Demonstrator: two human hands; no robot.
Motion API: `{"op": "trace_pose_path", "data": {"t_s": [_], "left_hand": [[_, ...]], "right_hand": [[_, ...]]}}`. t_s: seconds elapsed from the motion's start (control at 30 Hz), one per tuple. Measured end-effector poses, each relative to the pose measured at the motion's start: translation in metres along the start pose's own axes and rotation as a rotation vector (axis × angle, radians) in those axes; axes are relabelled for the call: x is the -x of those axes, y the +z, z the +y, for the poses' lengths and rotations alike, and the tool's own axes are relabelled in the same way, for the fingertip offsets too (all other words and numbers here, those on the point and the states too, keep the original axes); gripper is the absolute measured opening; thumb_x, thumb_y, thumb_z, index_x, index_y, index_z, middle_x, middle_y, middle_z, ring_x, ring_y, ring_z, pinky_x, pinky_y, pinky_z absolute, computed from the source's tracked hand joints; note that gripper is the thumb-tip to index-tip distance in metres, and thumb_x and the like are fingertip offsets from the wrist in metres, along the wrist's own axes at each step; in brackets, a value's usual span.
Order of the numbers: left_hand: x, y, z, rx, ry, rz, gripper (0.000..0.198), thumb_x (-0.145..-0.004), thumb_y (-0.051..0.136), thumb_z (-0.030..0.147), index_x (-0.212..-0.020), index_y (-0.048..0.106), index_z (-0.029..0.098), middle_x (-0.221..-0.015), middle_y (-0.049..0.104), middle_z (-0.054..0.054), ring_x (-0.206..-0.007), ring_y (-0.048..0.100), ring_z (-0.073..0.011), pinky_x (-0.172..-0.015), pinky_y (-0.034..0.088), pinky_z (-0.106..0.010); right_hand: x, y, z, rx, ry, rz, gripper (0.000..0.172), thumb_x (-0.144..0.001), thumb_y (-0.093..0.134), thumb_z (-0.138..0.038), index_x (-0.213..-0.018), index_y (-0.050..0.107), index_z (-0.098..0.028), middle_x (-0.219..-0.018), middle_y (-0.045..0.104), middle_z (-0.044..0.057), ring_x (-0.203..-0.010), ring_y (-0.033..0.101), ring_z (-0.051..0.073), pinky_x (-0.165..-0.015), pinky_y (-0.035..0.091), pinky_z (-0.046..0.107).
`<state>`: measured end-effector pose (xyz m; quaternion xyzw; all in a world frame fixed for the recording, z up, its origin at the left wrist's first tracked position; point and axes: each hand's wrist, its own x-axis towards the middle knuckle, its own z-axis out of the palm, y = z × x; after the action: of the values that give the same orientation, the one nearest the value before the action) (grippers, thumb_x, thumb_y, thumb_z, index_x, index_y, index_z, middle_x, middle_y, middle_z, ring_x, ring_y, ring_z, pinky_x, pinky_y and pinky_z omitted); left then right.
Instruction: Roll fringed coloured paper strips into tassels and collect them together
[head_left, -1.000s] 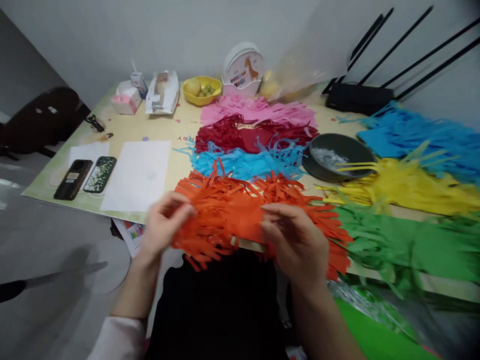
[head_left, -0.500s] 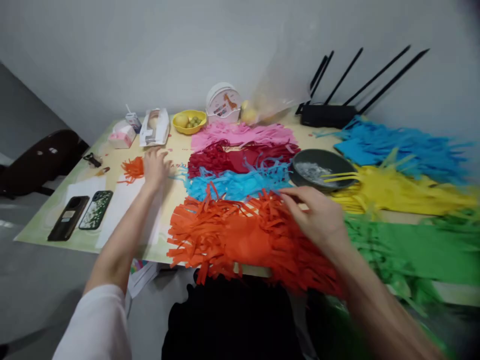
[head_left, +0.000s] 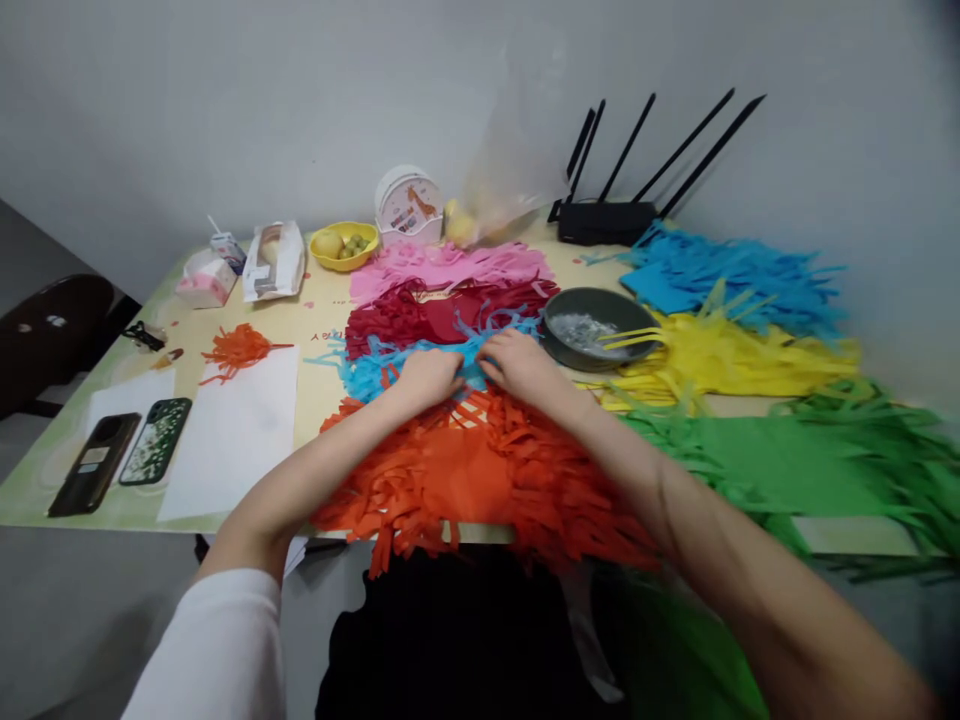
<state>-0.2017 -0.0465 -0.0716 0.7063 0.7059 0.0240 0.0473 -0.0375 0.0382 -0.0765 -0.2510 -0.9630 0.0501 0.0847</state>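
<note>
My left hand (head_left: 431, 378) and my right hand (head_left: 517, 362) lie close together on the light blue fringed paper (head_left: 367, 372). The fingers of both are curled and closed at its middle, with blue paper showing between them. Just in front, under my forearms, spreads the orange fringed paper (head_left: 465, 470), its cut strips hanging past the table edge. Behind my hands are dark red fringed paper (head_left: 390, 318) and pink fringed paper (head_left: 450, 265). On the left, a bunched orange tassel (head_left: 238, 346) with a thin stem rests at the top of a white sheet (head_left: 236, 440).
A dark bowl (head_left: 645, 345) of clear bits stands right of my hands. Yellow (head_left: 750, 360), green (head_left: 787, 460) and blue fringed paper (head_left: 735, 275) lie farther right. A black router (head_left: 607, 222), a yellow fruit dish (head_left: 345, 262) and two phones (head_left: 155, 440) are also on the table.
My left hand has left the orange tassel and come right to the light blue paper. My right hand has shifted from the orange paper's edge onto the blue.
</note>
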Motion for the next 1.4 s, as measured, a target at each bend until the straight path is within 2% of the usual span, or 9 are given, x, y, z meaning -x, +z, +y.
{"op": "trace_pose_path", "data": {"t_s": [0.1, 0.3, 0.43, 0.53, 0.67, 1.03, 1.13, 1.27, 1.4], "left_hand": [[-0.007, -0.007, 0.005, -0.015, -0.078, 0.093, 0.027, -0.095, 0.044, 0.019, -0.105, 0.069, 0.016, -0.104, 0.074, -0.016, -0.104, 0.068, -0.0292, -0.094, 0.048, -0.044], [-0.013, -0.030, 0.004, 0.096, -0.191, 0.340, 0.019, -0.088, 0.053, 0.020, -0.102, 0.065, 0.018, -0.114, 0.068, -0.013, -0.110, 0.060, -0.0299, -0.091, 0.048, -0.043], [-0.014, -0.050, -0.022, 0.437, -0.269, 0.685, 0.006, -0.078, 0.059, 0.013, -0.080, 0.061, 0.019, -0.098, 0.066, -0.008, -0.101, 0.059, -0.0239, -0.093, 0.046, -0.036], [-0.010, -0.067, -0.053, 0.744, -0.358, 0.848, 0.008, -0.073, 0.059, 0.012, -0.072, 0.055, 0.019, -0.082, 0.062, -0.002, -0.088, 0.059, -0.0188, -0.085, 0.046, -0.029], [0.005, -0.081, -0.084, 1.100, -0.551, 0.791, 0.010, -0.069, 0.060, 0.017, -0.066, 0.051, 0.020, -0.068, 0.055, 0.003, -0.070, 0.055, -0.0141, -0.064, 0.044, -0.023], [0.025, -0.073, -0.095, 1.211, -0.712, 0.883, 0.013, -0.068, 0.057, 0.019, -0.068, 0.044, 0.021, -0.065, 0.051, 0.004, -0.061, 0.055, -0.0117, -0.055, 0.041, -0.021], [0.027, -0.107, -0.118, 1.167, -0.735, 1.020, 0.019, -0.076, 0.062, 0.025, -0.072, 0.043, 0.020, -0.066, 0.048, 0.005, -0.066, 0.057, -0.0111, -0.058, 0.043, -0.022], [0.050, -0.188, -0.145, 0.843, -0.653, 1.251, 0.022, -0.089, 0.055, 0.018, -0.072, 0.041, 0.018, -0.069, 0.045, 0.005, -0.078, 0.058, -0.0097, -0.073, 0.047, -0.024], [0.092, -0.238, -0.121, 0.314, -0.428, 1.423, 0.022, -0.086, 0.050, -0.001, -0.080, 0.045, 0.019, -0.086, 0.053, 0.002, -0.092, 0.056, -0.0115, -0.089, 0.045, -0.026]], "right_hand": [[0.011, -0.002, -0.017, -0.011, 0.027, 0.041, 0.034, -0.100, 0.040, -0.022, -0.119, 0.065, -0.008, -0.125, 0.065, 0.020, -0.118, 0.052, 0.033, -0.098, 0.038, 0.043], [0.004, 0.025, -0.041, -0.051, 0.007, -0.095, 0.037, -0.094, 0.042, -0.008, -0.126, 0.059, -0.003, -0.125, 0.066, 0.020, -0.116, 0.060, 0.026, -0.100, 0.042, 0.034], [-0.015, 0.035, -0.039, -0.040, 0.082, -0.168, 0.028, -0.099, 0.048, -0.020, -0.119, 0.062, -0.007, -0.115, 0.069, 0.016, -0.105, 0.065, 0.024, -0.097, 0.047, 0.040], [-0.023, 0.033, -0.037, -0.029, 0.116, -0.192, 0.037, -0.100, 0.054, -0.038, -0.128, 0.059, -0.014, -0.122, 0.067, 0.011, -0.106, 0.065, 0.022, -0.097, 0.049, 0.045], [-0.023, 0.027, -0.041, 0.006, 0.124, -0.197, 0.041, -0.100, 0.049, -0.031, -0.137, 0.055, -0.014, -0.129, 0.065, 0.015, -0.114, 0.062, 0.025, -0.100, 0.045, 0.040], [0.004, 0.009, -0.043, 0.226, 0.136, -0.137, 0.047, -0.099, 0.026, -0.013, -0.131, 0.058, -0.002, -0.126, 0.064, 0.028, -0.122, 0.051, 0.036, -0.095, 0.038, 0.047], [0.009, 0.015, -0.042, 0.232, 0.098, -0.188, 0.042, -0.099, 0.031, -0.018, -0.122, 0.064, -0.006, -0.123, 0.067, 0.025, -0.121, 0.053, 0.035, -0.095, 0.038, 0.046], [0.007, 0.023, -0.042, 0.208, 0.111, -0.198, 0.042, -0.098, 0.037, -0.025, -0.124, 0.064, -0.007, -0.126, 0.066, 0.025, -0.122, 0.053, 0.037, -0.097, 0.037, 0.051], [0.004, 0.011, -0.039, 0.145, 0.125, -0.166, 0.040, -0.093, 0.047, -0.030, -0.120, 0.068, -0.008, -0.126, 0.068, 0.023, -0.120, 0.055, 0.036, -0.096, 0.043, 0.048]]}}
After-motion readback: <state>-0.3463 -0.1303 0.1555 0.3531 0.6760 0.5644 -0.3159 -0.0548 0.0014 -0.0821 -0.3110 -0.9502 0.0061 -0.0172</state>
